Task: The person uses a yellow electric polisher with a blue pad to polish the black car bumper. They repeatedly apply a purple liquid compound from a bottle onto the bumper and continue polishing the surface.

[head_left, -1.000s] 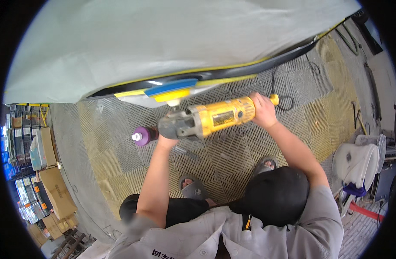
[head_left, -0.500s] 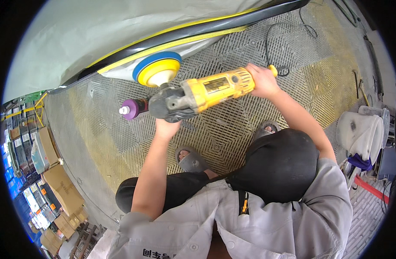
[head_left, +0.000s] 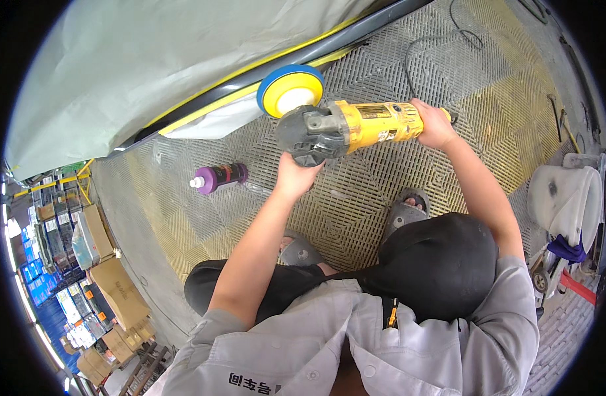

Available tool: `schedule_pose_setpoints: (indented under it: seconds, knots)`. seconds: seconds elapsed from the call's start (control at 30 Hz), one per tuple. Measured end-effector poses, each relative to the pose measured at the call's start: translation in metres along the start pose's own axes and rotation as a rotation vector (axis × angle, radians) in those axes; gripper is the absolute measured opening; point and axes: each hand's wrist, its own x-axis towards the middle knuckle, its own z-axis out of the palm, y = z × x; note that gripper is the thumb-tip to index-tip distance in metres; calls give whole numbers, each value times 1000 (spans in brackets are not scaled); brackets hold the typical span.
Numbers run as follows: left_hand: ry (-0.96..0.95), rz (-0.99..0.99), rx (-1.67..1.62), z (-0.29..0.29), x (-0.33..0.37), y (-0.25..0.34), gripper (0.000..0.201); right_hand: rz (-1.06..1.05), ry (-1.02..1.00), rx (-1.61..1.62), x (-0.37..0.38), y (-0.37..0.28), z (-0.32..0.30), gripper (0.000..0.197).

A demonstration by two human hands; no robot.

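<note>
Now, left hand [head_left: 295, 177]: fingers closed under the dark grey head of the yellow and grey corded polishing machine [head_left: 355, 125], gripping it from below.
Right hand [head_left: 433, 124]: fingers wrapped shut around the yellow rear handle of the same machine.
Machine: held level above the yellow and grey grated floor [head_left: 395, 198], lying crosswise in front of the person.
Pad: round yellow foam disc with a blue backing [head_left: 290, 90] at the machine's left end, just beside the black and yellow lower edge of the grey-covered car body [head_left: 151, 59].
Cord: thin black cable [head_left: 441, 36] looping over the floor beyond the right hand.
Bottle: purple plastic bottle with a white cap [head_left: 217, 177], lying on its side on the floor, well left of the left hand.
Packages: brown cardboard boxes [head_left: 115, 290] stacked at the lower left; blue and white cartons on shelves [head_left: 42, 231] at the far left edge, labels too small to tell.
</note>
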Motion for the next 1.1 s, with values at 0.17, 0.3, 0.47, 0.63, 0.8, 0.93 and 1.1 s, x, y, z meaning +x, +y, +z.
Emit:
schedule_pose_setpoints:
  seconds: [0.17, 0.3, 0.47, 0.63, 0.8, 0.93, 1.1]
  knots:
    - [-39, 235, 3, 36, 29, 13, 46, 1, 58, 24, -3, 39, -14, 45]
    - [-24, 263, 41, 68, 47, 20, 48, -4, 97, -2, 0, 73, -23, 42]
    - [-2, 270, 1, 85, 43, 16, 46, -54, 79, 37, 5, 89, -15, 41]
    - [-2, 221, 14, 56, 24, 8, 45, -80, 69, 66, 16, 73, 16, 42]
    - [-13, 153, 67, 48, 23, 17, 45, -85, 81, 92, 18, 73, 16, 44]
    - [-46, 266, 153, 72, 48, 42, 47, -11, 145, 100, 11, 88, -8, 44]
    - [-54, 200, -5, 119, 59, 76, 39, -26, 172, 132, 10, 118, -43, 46]
